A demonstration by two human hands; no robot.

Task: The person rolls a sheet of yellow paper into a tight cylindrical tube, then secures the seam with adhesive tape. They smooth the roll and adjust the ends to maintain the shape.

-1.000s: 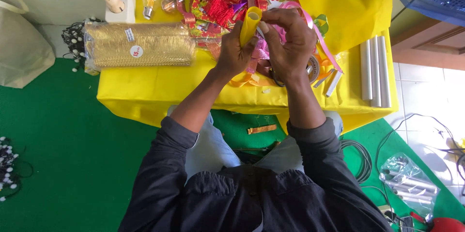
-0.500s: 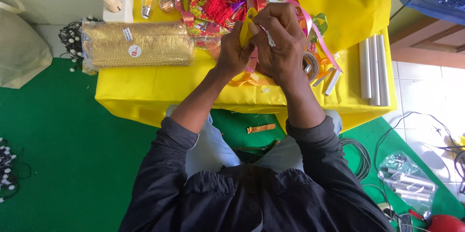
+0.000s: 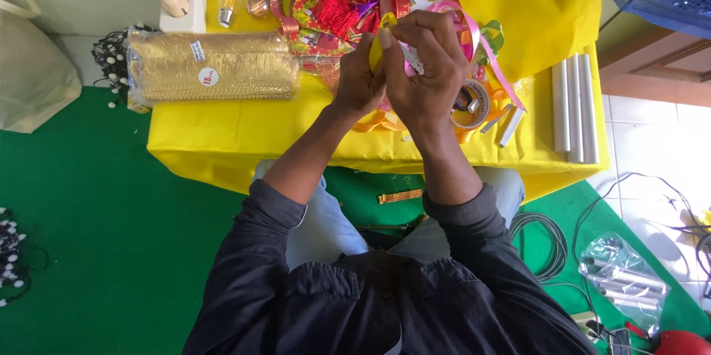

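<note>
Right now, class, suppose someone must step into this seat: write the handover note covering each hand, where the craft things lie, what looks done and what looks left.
Left hand: closed on the small yellow rolled piece, held above the yellow-covered table.
Right hand: closed over the same piece from the other side, a strip of white tape under its fingers.
Nearby: tape roll just right of the hands, pink ribbon behind it, gold fringe bundle to the left, three white tubes at the right edge.
Done: the piece is rolled and in hand.
Left: the tape looks not yet fully pressed down; hard to tell, as the fingers hide it.
</note>
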